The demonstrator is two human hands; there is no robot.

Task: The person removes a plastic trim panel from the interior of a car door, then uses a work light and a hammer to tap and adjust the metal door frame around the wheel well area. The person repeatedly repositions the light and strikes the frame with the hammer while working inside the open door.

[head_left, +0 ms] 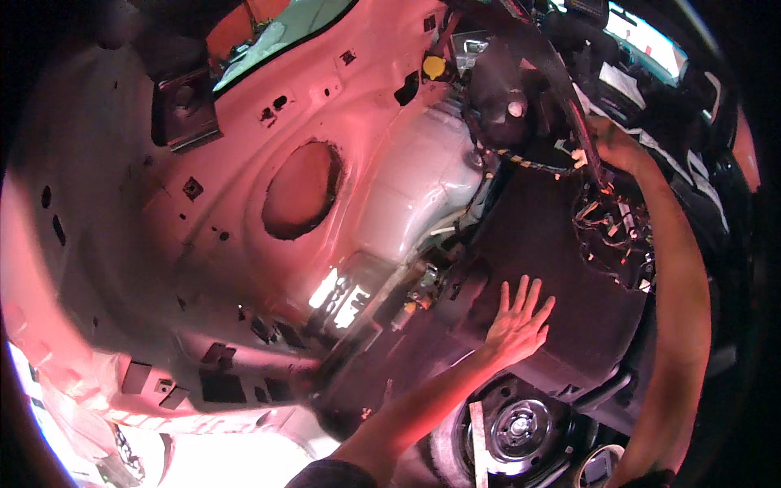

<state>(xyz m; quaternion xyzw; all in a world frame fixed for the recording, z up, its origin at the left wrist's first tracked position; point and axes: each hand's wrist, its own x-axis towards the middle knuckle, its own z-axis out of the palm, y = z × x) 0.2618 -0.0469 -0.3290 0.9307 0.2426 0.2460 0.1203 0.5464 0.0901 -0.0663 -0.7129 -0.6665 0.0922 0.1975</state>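
Here, a bare left hand (521, 327) spreads over a broad, matt charcoal panel (525, 224) while the bare right hand (617, 148) reaches to a thick, black-sheathed cable run (576, 122)

The left hand is wide open, fingers apart and pointing up the view, with nothing in its grasp; whether its palm presses on the panel or hovers just above it, I cannot tell. The right hand lies at the upper right, just beside the cable run, its fingertips mostly hidden in shadow, so I cannot say how far they close or whether they hold anything. The cable run slopes down from the top edge, and just below the right hand sits a loose tangle of thin, multicoloured wires with small connectors (614, 224), left of the right forearm.

As for containers, a round, pale-rimmed, bin-like vessel (579, 472) shows at the lower edge, close to the right forearm; something dark and grey is inside, too cut off to identify. Left of it lies a round wheel with a shiny dark metal centre (521, 423), with a flat, pale strip (478, 447) across its left part. To the left of the panel bulges a smooth, silvery wheel arch (411, 183), beside a reddish-lit, painted metal body wall (236, 175) with a large oval recess. A round yellow cap (434, 67) sits near the wall's upper end.
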